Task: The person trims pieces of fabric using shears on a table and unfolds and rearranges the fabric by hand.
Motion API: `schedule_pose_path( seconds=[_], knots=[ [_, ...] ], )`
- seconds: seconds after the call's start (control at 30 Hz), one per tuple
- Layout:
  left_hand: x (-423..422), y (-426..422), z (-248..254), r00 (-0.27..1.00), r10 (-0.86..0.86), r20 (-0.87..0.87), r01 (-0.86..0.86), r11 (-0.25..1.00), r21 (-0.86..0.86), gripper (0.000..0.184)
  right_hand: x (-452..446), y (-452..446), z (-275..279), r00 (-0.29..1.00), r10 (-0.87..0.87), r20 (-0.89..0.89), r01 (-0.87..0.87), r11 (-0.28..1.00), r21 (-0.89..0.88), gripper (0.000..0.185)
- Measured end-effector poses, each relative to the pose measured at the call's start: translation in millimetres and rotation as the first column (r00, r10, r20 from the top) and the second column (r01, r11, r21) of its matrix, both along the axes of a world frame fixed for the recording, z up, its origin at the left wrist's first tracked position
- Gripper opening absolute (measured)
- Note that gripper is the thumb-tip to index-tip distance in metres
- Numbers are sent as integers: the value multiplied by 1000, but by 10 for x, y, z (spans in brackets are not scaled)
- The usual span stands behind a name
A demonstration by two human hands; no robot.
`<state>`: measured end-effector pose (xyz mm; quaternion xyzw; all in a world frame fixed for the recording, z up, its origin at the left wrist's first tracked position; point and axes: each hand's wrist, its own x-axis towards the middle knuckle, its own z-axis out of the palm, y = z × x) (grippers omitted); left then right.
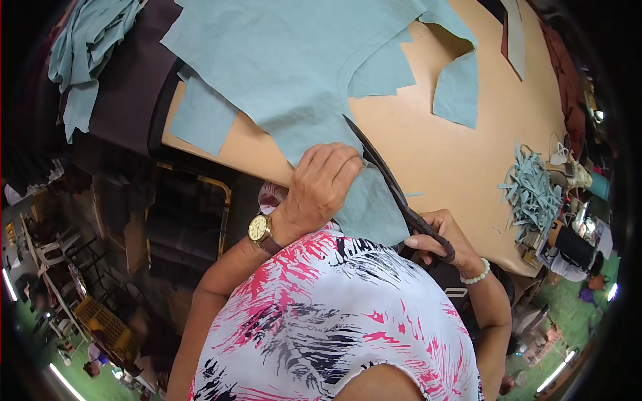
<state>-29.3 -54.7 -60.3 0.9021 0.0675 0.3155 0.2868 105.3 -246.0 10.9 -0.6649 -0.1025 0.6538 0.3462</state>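
Observation:
A large sheet of light teal fabric (281, 60) lies over the tan tabletop, its near end hanging toward my body. My left hand (324, 177) is closed on the fabric near the table's front edge, fingertips hidden beneath the knuckles. To its right, my right hand (438, 237) grips the dark handles of long scissors (388, 175). The blades point up and to the left, and their tip lies at the fabric's cut edge. A narrow flap of the fabric hangs between my left hand and the scissors.
Thin teal scraps (533, 190) are heaped at the table's right side, beside assorted small items. More teal cloth (93, 47) is piled on a dark surface at the upper left. A yellow crate (103, 321) stands on the floor, lower left. The tan table (468, 180) has a rounded front edge.

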Motion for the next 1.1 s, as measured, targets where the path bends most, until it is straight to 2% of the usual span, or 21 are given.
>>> schedule_pose_path(
  seconds=[0.6,0.7,1.0,1.1],
  knots=[
    [1,-45,-10,1000,-7,-5,6,997,-83,19,-222,-39,-42,999,-49,-10,49,999,3,19],
    [6,-51,-2,1000,-6,-3,6,996,-92,19,-265,-148,-171,997,-66,32,63,996,68,20],
    [4,-89,29,999,-38,33,43,988,-149,21,-267,14,-12,993,-117,-12,117,993,35,21],
    [3,-100,32,998,-50,48,58,984,-169,20,-262,-32,-61,992,-118,-37,120,990,74,20]
  ],
)
